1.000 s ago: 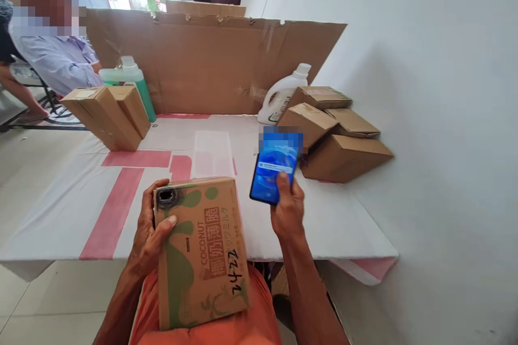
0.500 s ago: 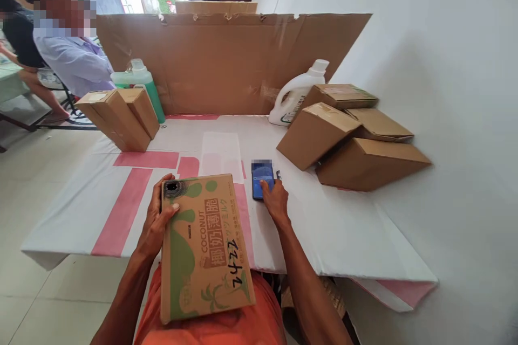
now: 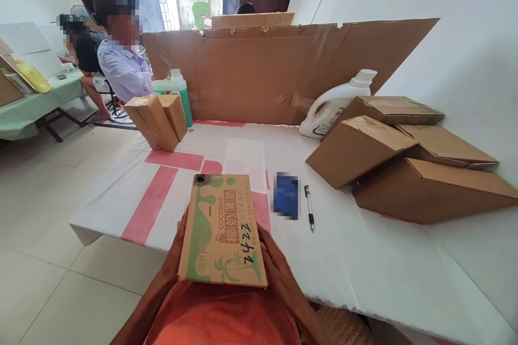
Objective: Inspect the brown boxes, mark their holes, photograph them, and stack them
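A flat cardboard box with green print, the word COCONUT and a handwritten 2422 is held against my lap at the table's front edge. A dark round hole shows at its top left corner. My left hand grips its left side, the fingers partly hidden behind it. On the opposite side my right hand presses against the box's right edge. Beyond that hand a phone, blurred out, lies on the white and pink cloth. A black-and-clear pen rests just right of the phone.
Several brown boxes are piled at the right, beside a white jug. Two more boxes and a green bottle stand at the left. A cardboard screen closes the back. A person sits beyond it, left.
My right hand has left the phone and come to the box's right side. My left hand has slid lower along the box. The view has swung left.
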Demonstrator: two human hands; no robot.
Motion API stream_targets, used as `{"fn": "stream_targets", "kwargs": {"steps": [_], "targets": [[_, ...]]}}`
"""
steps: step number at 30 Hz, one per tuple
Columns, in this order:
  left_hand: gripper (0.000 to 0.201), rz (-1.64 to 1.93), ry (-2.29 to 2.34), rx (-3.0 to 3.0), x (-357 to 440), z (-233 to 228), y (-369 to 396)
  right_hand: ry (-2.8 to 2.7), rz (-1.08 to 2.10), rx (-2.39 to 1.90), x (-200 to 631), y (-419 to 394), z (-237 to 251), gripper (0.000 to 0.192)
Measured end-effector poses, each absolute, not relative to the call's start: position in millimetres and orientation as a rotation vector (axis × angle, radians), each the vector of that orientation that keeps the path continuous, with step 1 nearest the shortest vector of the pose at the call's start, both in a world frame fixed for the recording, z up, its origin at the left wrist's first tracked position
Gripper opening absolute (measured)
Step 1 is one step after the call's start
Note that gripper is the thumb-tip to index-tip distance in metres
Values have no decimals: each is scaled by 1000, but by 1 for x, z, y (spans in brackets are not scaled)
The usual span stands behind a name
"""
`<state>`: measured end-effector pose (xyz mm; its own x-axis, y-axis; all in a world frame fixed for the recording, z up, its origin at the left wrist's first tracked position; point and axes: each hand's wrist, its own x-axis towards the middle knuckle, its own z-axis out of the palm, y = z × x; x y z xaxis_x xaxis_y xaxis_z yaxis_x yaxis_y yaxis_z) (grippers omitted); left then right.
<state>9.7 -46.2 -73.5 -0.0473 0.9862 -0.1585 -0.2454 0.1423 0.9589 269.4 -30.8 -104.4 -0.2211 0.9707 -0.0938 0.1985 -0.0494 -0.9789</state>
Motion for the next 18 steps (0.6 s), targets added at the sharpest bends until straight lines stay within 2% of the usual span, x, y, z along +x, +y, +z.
{"fn": "stream_targets", "kwargs": {"steps": [2, 4, 7, 11, 14, 16, 18], "targets": [[85, 1165, 1155, 825, 0, -72, -71, -1359, 1455, -1252, 260, -51, -101, 69], [90, 1089, 1141, 752, -15, -61, -89, -1333, 1440, -1273, 252, -58, -87, 72], [98, 1068, 1121, 749, -45, -33, -102, -1455, 1319, -1222, 246, -48, -54, 76], [99, 1165, 1334, 900, -74, -5, -97, -1650, 1122, -1047, 233, -14, -20, 95], [96, 1296, 1432, 1080, -71, -12, -72, -1718, 961, -1070, 214, 17, -24, 84], [91, 1362, 1415, 1185, -58, -27, -46, -1700, 996, -1103, 199, 36, -38, 76], [89, 1401, 1447, 1203, -42, -46, -21, -1653, 1087, -1093, 185, 52, -55, 77]]}}
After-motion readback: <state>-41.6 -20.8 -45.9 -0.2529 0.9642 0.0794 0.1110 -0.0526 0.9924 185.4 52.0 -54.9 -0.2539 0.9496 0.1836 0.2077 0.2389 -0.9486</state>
